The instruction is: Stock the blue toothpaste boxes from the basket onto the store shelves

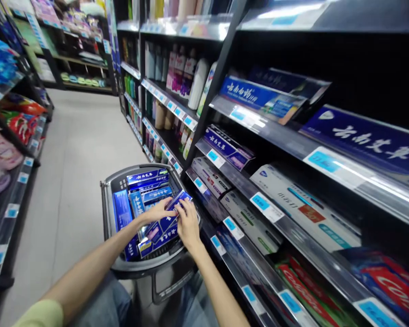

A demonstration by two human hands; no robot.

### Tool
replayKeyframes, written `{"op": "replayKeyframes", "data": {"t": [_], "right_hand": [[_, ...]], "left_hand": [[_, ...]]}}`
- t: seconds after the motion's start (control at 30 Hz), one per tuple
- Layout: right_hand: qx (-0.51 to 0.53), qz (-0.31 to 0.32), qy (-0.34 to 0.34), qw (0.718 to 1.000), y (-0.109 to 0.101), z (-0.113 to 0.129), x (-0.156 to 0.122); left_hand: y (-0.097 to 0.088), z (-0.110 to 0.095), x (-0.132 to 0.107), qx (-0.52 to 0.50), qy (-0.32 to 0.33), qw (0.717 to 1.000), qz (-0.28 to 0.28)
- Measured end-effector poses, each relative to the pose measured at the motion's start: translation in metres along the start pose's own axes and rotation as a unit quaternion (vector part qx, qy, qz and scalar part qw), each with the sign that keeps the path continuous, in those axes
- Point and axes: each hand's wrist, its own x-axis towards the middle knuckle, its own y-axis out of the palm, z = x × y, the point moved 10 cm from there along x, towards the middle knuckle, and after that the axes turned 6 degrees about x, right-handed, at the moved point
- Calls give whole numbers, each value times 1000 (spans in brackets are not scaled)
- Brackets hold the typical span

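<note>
A dark blue toothpaste box (pixel 182 195) is held over the right side of a grey shopping basket (pixel 106 206). My left hand (pixel 158 211) grips it from the left, its thumb and fingers closed on the near end. From the right, my right hand (pixel 188 222) has its fingers bent over the same box. Several blue toothpaste boxes (pixel 122 206) lie in the basket, some flat and some along its sides. Just below my hands is another dark blue box (pixel 168 234). My palms and fingers hide part of the held box.
Shelves of toothpaste rise close on my right, with white boxes (pixel 303 206) and red Colgate boxes (pixel 305 295). Bottles (pixel 180 68) stand farther along. A grey-floored aisle (pixel 78 136) runs ahead on the left, past a shelf of bagged goods (pixel 22 125). The basket's handle (pixel 173 290) hangs near my knees.
</note>
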Motion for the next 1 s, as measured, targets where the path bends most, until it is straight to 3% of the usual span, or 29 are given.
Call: {"op": "replayKeyframes", "data": {"t": [0.07, 0.1, 0.2, 0.3, 0.4, 0.47, 0.57, 0.63, 0.7, 0.83, 1.0], "right_hand": [[125, -101, 144, 976, -9, -27, -20], [199, -113, 203, 952, -3, -38, -33], [331, -70, 277, 899, 30, -44, -60], [351, -94, 294, 884, 38, -48, -76], [418, -166, 306, 839, 35, -59, -83], [463, -234, 327, 790, 29, -72, -91], [521, -341, 370, 689, 24, -92, -107], [573, -372, 373, 628, 27, -100, -112], [615, -385, 358, 589, 30, -102, -111], [650, -400, 337, 551, 31, -104, -111], [678, -386, 331, 532, 33, -104, -110]], "left_hand": [[-9, -2, -1, -93, -13, 993, -64], [-13, -2, -2, -145, -22, 984, -97], [-8, -2, -7, -269, -42, 951, -147], [8, -4, -7, -330, -59, 933, -128], [17, -1, -6, -351, -91, 926, -106], [9, -1, -6, -343, -90, 927, -122], [-7, -11, -3, -297, -36, 941, -156], [-10, -14, -2, -282, -17, 946, -158], [-9, -14, -2, -284, -15, 946, -156], [-7, -13, -1, -288, -6, 945, -157], [-7, -10, 1, -278, -3, 948, -153]]}}
